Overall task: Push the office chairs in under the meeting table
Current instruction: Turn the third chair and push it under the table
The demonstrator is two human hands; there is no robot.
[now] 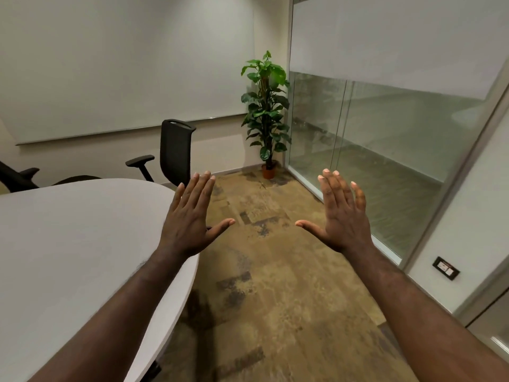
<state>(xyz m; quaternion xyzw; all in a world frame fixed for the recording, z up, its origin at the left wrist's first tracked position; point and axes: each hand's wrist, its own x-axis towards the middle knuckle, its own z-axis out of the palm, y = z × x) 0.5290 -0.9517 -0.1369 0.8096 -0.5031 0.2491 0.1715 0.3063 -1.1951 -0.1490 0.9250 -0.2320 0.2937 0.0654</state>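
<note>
Two bare hands are held out in front of the person, backs toward the camera, holding nothing. The left hand [190,219] hovers over the rounded end of the white meeting table [68,244], fingers straight and close together, thumb spread to the right. The right hand [341,216] is level with it, off the table edge and above the patterned carpet [275,285], fingers extended and slightly fanned, thumb pointing left toward the other thumb. Both forearms run in from the bottom corners of the frame.

One black office chair [170,153] stands at the far side of the table, its tall back upright and one armrest visible; its seat and base are hidden behind the tabletop. A second chair [19,176] beyond the table is cut off by the left edge, so only an arm and part of the back show. A potted plant [265,114] stands in the corner past the table, beside the glass partition [385,139].
</note>
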